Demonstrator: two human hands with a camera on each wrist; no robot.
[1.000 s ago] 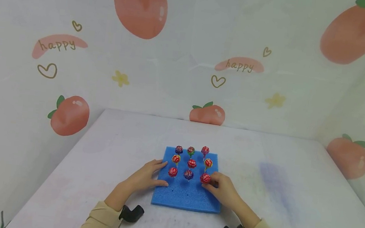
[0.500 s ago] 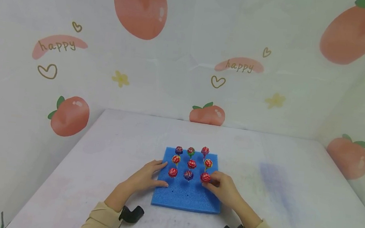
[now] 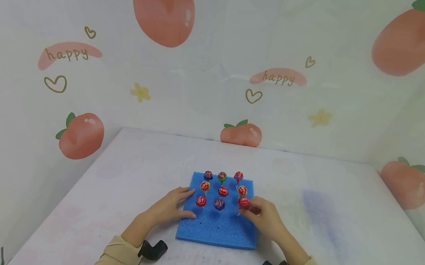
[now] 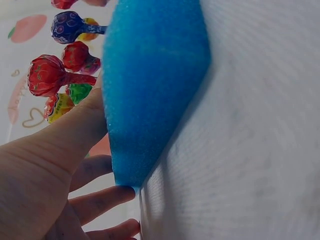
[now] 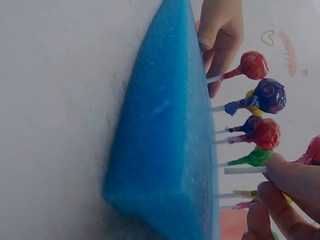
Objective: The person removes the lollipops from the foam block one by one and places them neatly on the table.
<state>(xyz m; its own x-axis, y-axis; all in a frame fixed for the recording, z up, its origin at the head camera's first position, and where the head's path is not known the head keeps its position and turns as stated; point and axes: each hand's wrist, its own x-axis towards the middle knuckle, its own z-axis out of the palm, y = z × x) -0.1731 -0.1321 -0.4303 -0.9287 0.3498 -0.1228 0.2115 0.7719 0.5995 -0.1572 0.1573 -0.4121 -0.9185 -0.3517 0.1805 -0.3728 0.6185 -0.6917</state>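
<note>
A blue foam block (image 3: pixel 217 236) lies flat on the table, with several wrapped lollipops standing in it by their sticks. My right hand (image 3: pixel 268 218) pinches a red lollipop (image 3: pixel 244 202) between thumb and fingers at the near right. In the right wrist view its white stick (image 5: pixel 245 170) shows a free lower end, out of the foam. My left hand (image 3: pixel 167 205) rests on the block's left edge, thumb on top and fingers spread. Nearest to it is another red lollipop (image 3: pixel 201 201), with a blue-purple lollipop (image 3: pixel 219 204) to its right.
Small holes (image 3: pixel 218 227) dot the foam in front of the near lollipops. Behind the pinched lollipop stands a red and yellow lollipop (image 3: pixel 242 190). The white table (image 3: pixel 148 156) surrounds the block, and a printed backdrop (image 3: pixel 202 84) rises behind.
My right hand has lifted the near-right red lollipop up and slightly right, drawing its stick out of the foam. My left hand has stayed in place.
</note>
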